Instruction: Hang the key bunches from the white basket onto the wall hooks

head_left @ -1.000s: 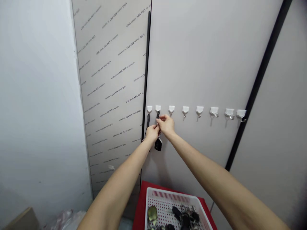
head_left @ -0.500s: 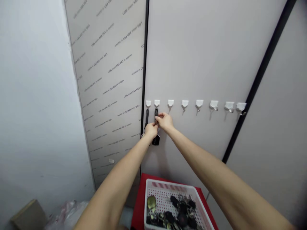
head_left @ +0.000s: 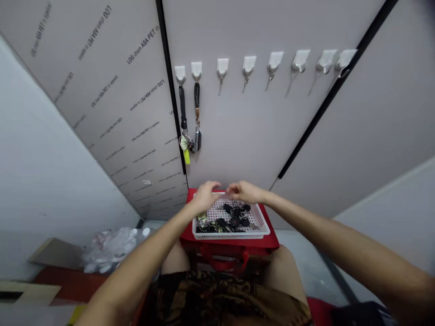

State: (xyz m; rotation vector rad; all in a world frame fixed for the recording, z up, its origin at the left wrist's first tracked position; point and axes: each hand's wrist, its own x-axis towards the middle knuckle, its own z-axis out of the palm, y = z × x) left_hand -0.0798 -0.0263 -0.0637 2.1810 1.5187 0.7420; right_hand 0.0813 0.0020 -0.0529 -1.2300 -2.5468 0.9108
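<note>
My left hand point(head_left: 205, 196) and my right hand point(head_left: 244, 192) hover close together over the far rim of a white perforated basket point(head_left: 231, 235). Both hands are smeared by motion, and I see nothing in them. Several dark keys and fobs point(head_left: 234, 218) lie in the basket. On the grey wall panel above runs a row of white hooks point(head_left: 249, 64). The first hook carries a black strap with a key ring and a yellow-green tag point(head_left: 185, 146). From the second hook hangs a strap with a black key fob point(head_left: 198, 139). The other hooks are bare.
The basket rests on a red stand point(head_left: 273, 243) right in front of my knees. A crumpled clear plastic bag point(head_left: 108, 246) and a cardboard piece point(head_left: 54, 253) lie on the floor to the left. A black strip point(head_left: 306, 131) divides the wall panels.
Both hands have left the fob on the second hook and dropped to the basket. The camera has tilted down, so the hooks now sit high in the picture.
</note>
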